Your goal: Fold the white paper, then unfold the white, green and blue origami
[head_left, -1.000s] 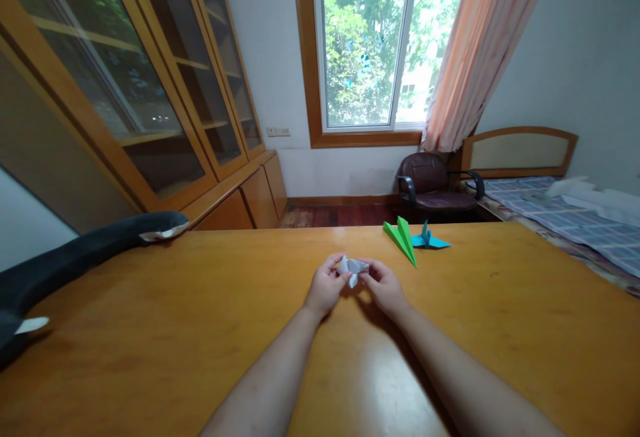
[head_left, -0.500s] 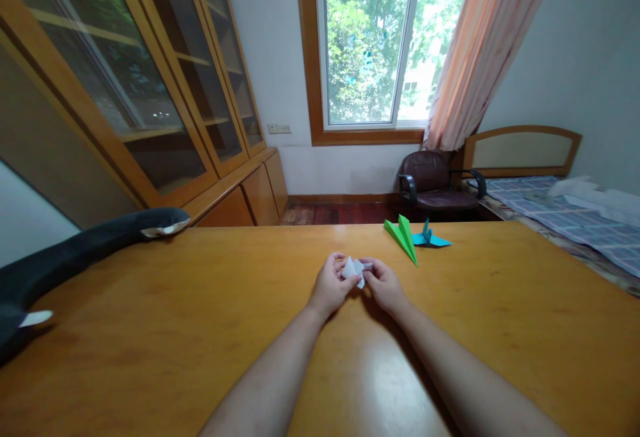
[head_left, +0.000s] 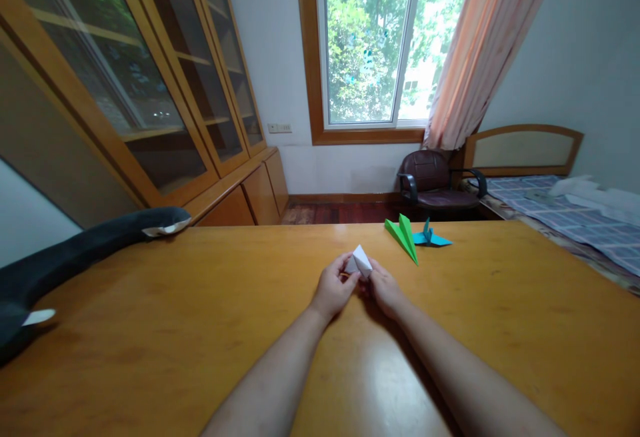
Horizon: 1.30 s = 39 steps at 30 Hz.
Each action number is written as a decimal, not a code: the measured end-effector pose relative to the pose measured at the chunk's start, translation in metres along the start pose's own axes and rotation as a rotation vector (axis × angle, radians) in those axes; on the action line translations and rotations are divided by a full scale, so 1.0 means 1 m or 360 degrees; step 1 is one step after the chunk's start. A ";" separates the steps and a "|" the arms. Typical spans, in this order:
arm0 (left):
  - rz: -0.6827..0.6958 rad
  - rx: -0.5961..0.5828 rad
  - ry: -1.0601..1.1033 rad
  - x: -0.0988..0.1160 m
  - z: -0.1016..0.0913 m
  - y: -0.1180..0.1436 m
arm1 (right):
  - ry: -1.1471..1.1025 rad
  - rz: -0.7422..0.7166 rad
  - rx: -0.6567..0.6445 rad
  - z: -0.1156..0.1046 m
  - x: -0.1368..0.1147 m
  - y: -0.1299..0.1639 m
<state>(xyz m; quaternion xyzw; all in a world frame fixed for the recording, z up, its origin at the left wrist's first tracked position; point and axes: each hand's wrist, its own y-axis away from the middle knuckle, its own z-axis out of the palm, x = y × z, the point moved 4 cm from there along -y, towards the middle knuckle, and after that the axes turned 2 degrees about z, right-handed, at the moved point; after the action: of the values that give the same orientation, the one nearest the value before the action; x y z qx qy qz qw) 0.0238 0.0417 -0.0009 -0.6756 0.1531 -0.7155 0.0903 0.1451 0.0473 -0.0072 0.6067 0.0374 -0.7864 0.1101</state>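
Observation:
A small piece of folded white paper (head_left: pixel 359 261) is held between my two hands over the wooden table (head_left: pixel 200 330). One pointed corner of it stands up, away from me. My left hand (head_left: pixel 334 287) grips its left side, thumb at the near edge. My right hand (head_left: pixel 387 290) is closed on its right side, with some fingers hidden under the paper. Beyond my right hand lie a green paper plane (head_left: pixel 404 237) and a blue origami crane (head_left: pixel 433 240), side by side near the far table edge.
A dark stuffed toy (head_left: pixel 90 244) with white patches lies along the table's left side. Past the table stand a glass-fronted cabinet (head_left: pixel 200 177), a brown armchair (head_left: pixel 430 177) and a bed (head_left: pixel 595 224). A window (head_left: pixel 370 44) is straight ahead.
The white paper has been turned and reshaped in my hands. Its crumpled-looking flaps now form a compact shape with a raised point. Both hands stay in nearly the same place.

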 end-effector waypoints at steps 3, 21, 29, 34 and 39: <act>-0.0045 0.0029 0.0090 -0.003 0.000 -0.002 | -0.0028 -0.0002 0.0026 0.000 0.000 0.000; -0.0413 -0.0144 0.0570 0.001 -0.003 0.000 | 0.0894 -0.0974 0.0474 -0.020 -0.030 0.010; -0.0141 0.0307 0.0053 0.001 -0.017 -0.006 | 0.0729 -0.0800 0.0396 -0.012 -0.027 0.013; -0.0092 0.0310 0.0009 0.003 -0.017 -0.006 | 0.0792 -0.0815 0.0312 -0.010 -0.027 0.013; -0.0058 0.0313 -0.0079 0.009 -0.016 -0.004 | 0.0788 -0.0760 0.0257 -0.006 -0.026 0.013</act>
<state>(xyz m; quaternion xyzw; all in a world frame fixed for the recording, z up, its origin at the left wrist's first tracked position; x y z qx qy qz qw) 0.0071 0.0445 0.0080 -0.6836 0.0676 -0.7117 0.1469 0.1597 0.0387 0.0172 0.7598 0.1414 -0.6195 -0.1376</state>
